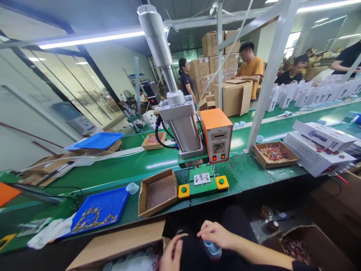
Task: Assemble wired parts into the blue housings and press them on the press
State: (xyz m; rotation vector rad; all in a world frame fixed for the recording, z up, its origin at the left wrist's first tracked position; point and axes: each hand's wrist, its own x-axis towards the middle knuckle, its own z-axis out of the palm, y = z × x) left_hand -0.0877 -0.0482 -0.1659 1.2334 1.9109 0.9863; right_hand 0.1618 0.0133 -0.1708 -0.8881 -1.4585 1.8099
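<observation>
Low in the head view, my left hand [171,255] is closed, with a thin pale sliver showing at its fingertips that is too small to name. To its right, my right hand [216,234] has its fingers bent together in a pinch; what they hold, if anything, is hidden. Just beneath that hand a light blue plastic cup [212,248] sits over my dark-clothed lap, partly covered by the hand. Beyond both hands stands a bench press [184,131] with a small metal fixture [202,178] under it, flanked by two yellow boxes with green buttons [184,191].
On the green bench are a cardboard tray [158,194], a blue tray [121,199] of small brass-coloured parts, an orange control box [217,131] and a box of coloured wired parts [275,154]. An open carton [118,241] stands at lower left. Co-workers are across the line.
</observation>
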